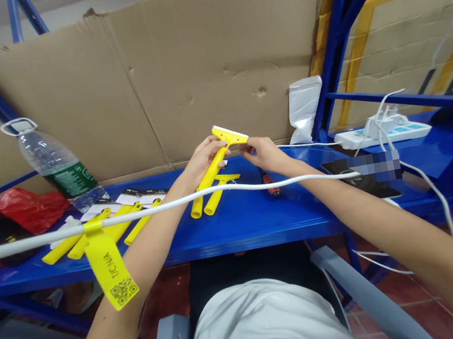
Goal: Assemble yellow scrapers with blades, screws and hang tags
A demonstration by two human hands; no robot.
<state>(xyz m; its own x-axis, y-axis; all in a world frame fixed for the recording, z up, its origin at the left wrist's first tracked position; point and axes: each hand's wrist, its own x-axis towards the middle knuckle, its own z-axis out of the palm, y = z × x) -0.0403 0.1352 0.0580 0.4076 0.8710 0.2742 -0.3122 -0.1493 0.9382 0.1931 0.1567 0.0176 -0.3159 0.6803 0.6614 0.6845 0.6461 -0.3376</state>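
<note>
A yellow scraper (227, 136) with a wide head and a pale strip along its top edge is held up above the blue table. My left hand (202, 161) is closed around it near where the handle meets the head. My right hand (266, 153) pinches the right end of the head with its fingertips. Beneath, another yellow scraper (215, 199) lies on the table. A red and black screwdriver (271, 185) lies below my right hand. More yellow scrapers (119, 229) lie to the left, beside black and white packets (140, 196).
A white cable (247, 187) with a yellow tag (111, 271) crosses in front of my forearms. A large bottle (63, 163) and red bag (31, 207) stand left. A phone (354, 176) and white power strip (361, 138) lie right. Cardboard (225, 64) backs the table (245, 224).
</note>
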